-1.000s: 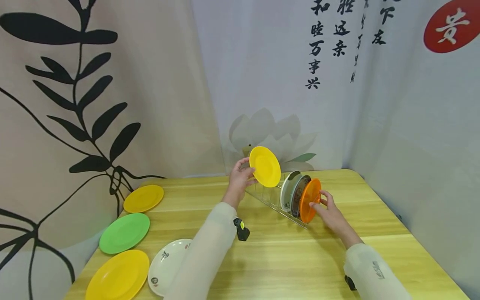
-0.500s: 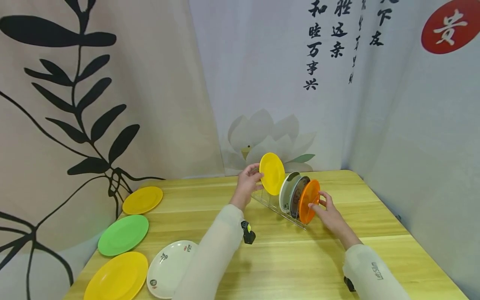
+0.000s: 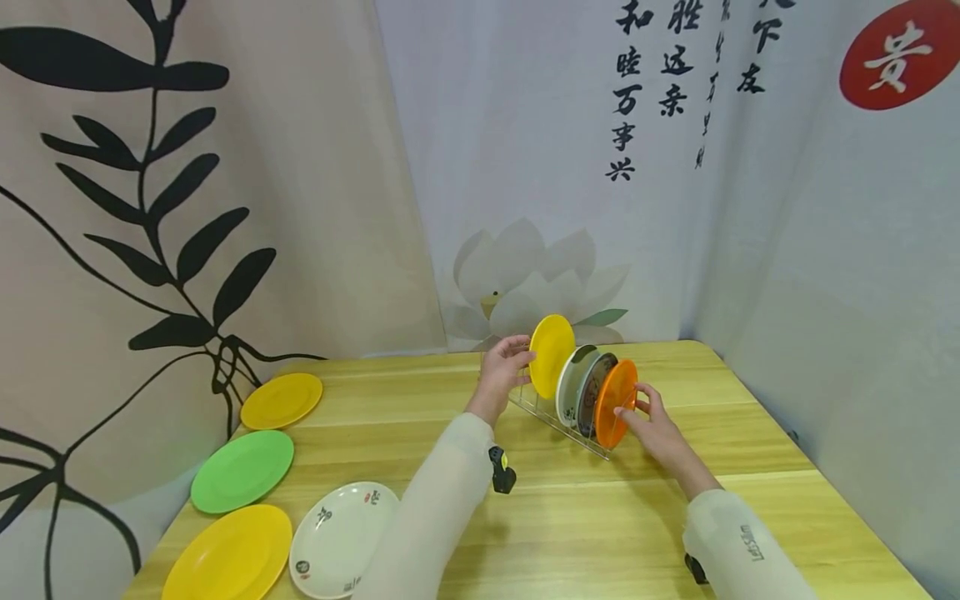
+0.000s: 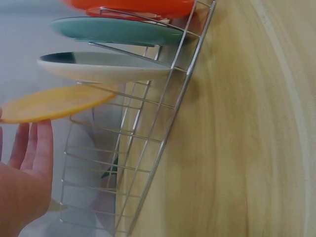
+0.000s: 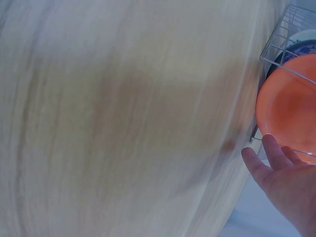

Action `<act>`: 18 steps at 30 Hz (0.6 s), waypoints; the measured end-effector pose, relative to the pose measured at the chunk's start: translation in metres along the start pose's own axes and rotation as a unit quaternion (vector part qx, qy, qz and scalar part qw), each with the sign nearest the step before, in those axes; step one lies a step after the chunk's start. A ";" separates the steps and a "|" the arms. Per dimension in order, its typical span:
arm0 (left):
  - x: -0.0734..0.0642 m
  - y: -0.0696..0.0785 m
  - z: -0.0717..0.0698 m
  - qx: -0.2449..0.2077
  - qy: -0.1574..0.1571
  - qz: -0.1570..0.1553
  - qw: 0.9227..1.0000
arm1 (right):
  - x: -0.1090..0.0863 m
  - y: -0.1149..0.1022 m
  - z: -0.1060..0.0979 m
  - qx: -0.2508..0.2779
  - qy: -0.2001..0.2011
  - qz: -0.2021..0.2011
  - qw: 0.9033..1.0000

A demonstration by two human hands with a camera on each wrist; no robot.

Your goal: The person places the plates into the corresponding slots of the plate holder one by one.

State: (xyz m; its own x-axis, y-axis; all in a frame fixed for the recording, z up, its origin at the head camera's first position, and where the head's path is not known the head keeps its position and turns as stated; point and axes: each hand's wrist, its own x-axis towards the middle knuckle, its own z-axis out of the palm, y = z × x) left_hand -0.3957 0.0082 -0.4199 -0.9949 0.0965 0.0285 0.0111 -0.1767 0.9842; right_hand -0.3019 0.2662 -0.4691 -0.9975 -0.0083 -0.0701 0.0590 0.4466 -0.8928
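Note:
In the head view, my left hand [image 3: 501, 375] pinches a small yellow plate [image 3: 551, 357] by its rim, tilted on edge at the left part of the wire dish rack [image 3: 555, 425]. From the left wrist view, the yellow plate [image 4: 59, 102] has its far edge among the rack's wires, alongside a white plate [image 4: 108, 73]. An orange plate [image 3: 617, 404] stands at the rack's right end. My right hand [image 5: 286, 180] is there with spread fingers, fingertips at the orange plate's rim. Greenish and dark patterned plates stand between the white and orange ones.
At the table's left lie a yellow plate [image 3: 282, 401], a green plate [image 3: 242, 472], a larger yellow plate [image 3: 228, 553] and a white patterned plate [image 3: 341, 537]. A printed curtain [image 3: 337, 208] hangs behind the wooden table [image 3: 600, 533].
My left hand has brought the small yellow plate rightward and down into the rack, close to the white plate, turning it more edge-on. My right hand has stayed by the orange plate.

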 end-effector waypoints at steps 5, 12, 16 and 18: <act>-0.002 -0.001 -0.001 -0.011 0.010 0.011 1.000 | 0.000 0.001 0.002 0.002 -0.002 0.000 1.000; -0.004 0.003 -0.005 -0.032 -0.004 0.019 0.999 | -0.001 0.000 0.002 -0.006 -0.004 0.001 1.000; -0.006 0.006 -0.009 -0.033 -0.011 0.019 0.999 | -0.002 -0.001 0.002 -0.001 -0.002 0.002 1.000; -0.007 0.009 -0.011 -0.026 -0.015 0.018 0.999 | -0.003 -0.002 0.001 0.001 -0.001 0.002 1.000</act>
State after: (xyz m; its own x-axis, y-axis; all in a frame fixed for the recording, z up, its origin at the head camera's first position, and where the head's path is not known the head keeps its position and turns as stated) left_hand -0.3894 -0.0048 -0.4136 -0.9905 0.1179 0.0704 0.0414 -0.2320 0.9718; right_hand -0.2993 0.2643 -0.4678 -0.9972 -0.0081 -0.0738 0.0625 0.4443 -0.8937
